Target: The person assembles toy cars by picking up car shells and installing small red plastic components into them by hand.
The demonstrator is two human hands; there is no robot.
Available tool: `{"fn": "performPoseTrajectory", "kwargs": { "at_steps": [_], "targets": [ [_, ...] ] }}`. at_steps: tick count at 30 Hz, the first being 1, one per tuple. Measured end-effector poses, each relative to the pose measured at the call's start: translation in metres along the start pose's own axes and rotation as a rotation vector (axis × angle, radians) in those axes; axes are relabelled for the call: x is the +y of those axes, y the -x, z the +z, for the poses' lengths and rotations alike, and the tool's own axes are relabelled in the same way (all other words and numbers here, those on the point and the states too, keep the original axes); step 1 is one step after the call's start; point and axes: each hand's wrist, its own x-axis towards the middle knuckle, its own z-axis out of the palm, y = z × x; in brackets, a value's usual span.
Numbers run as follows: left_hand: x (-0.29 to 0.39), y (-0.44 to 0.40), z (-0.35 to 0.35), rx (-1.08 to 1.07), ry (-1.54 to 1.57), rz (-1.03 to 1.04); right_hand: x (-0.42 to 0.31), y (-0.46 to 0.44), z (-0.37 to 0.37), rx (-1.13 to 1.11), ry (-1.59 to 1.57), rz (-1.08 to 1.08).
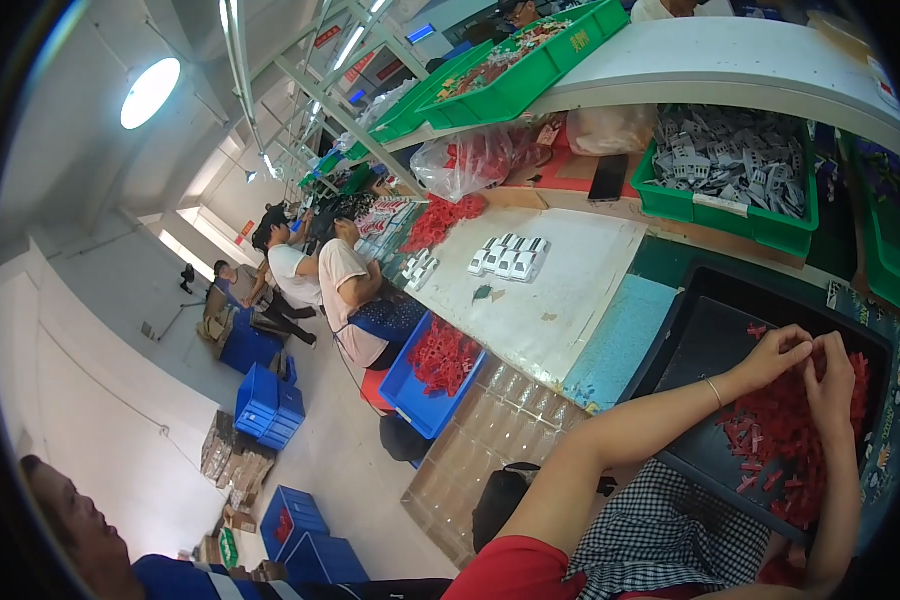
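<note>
My left hand (773,358), with a thin bracelet at the wrist, meets my right hand (831,388) over a black tray (698,335). The fingertips of both hands are pinched close together. Whatever lies between them is too small or hidden to make out. Below the hands, many small red plastic pieces (770,450) are heaped in the right part of the tray. The tray's near edge lies over a checkered apron (660,530).
Left of the tray, white plastic parts (510,257) stand grouped on a pale board (580,270). A green bin (785,235) of grey-white parts and a phone (608,178) are behind. A blue bin (405,385) holds red pieces. Co-workers (355,290) sit along the bench.
</note>
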Motion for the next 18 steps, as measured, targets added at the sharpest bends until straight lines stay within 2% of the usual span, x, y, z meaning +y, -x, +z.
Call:
{"fn": "performPoseTrajectory", "kwargs": {
  "at_steps": [8,10,13,18],
  "targets": [
    [0.001,0.001,0.003,-0.007,-0.076,-0.033,-0.007,0.002,-0.009,-0.069,-0.009,0.074],
    [0.001,0.002,0.005,-0.014,-0.068,-0.052,-0.012,0.001,-0.013,-0.031,0.091,-0.049],
    [0.006,0.004,0.008,-0.018,-0.012,-0.08,-0.021,0.001,-0.022,-0.112,0.087,0.019],
    [0.012,0.002,0.01,-0.049,0.071,-0.078,-0.026,0.001,-0.028,-0.124,0.089,0.071]
  ]
}}
